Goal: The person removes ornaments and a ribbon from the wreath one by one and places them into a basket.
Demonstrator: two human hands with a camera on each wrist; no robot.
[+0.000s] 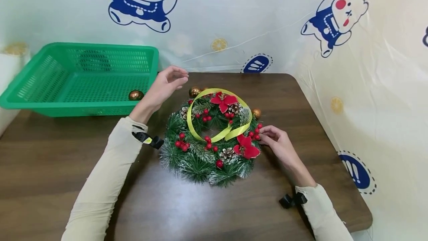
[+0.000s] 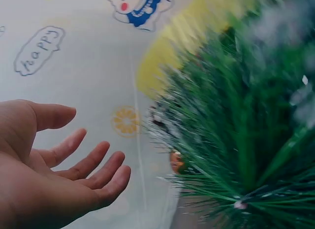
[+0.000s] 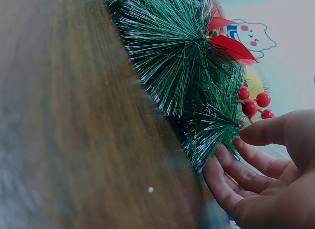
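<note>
The wreath (image 1: 197, 168) sat on the brown worktop (image 1: 200, 215), right of the green basket (image 1: 67, 105), with a yellow ribbon (image 1: 235, 132) looped on top. The person's right grip (image 1: 279, 146) pinched the wreath's right edge, thumb and fingers on the needles, just beside red berries (image 1: 251, 134). Left grip (image 1: 165, 84) was released, fingers loosely bent, near the wreath's far-left side but clear of it (one gold ball (image 1: 136, 95) lay in the basket).
</note>
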